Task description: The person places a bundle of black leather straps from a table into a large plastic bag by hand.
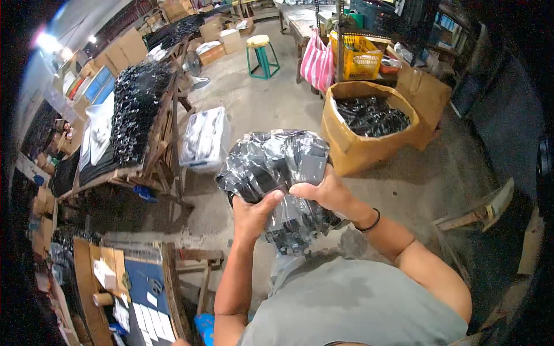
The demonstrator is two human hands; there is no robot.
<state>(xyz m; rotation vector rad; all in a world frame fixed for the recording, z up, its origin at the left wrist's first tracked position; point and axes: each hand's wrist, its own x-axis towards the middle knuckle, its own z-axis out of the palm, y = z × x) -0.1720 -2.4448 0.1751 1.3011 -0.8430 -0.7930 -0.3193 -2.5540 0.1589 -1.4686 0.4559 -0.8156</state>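
Note:
Between both hands I hold a bulky bundle of black items in clear plastic packets in front of my torso. My left hand grips its lower left side, thumb lying on top and fingers hidden beneath. My right hand clasps the right side, its thumb pointing inward over the packets. A dark flat card or tag shows near the right hand. More glossy packets hang below my thumbs, close to my grey shirt. What exactly the packets contain, I cannot make out.
A large cardboard box of similar black packets stands ahead right. Left are a wooden table piled with black items and a clear plastic bin. Farther back stand a green stool and a pink striped bag.

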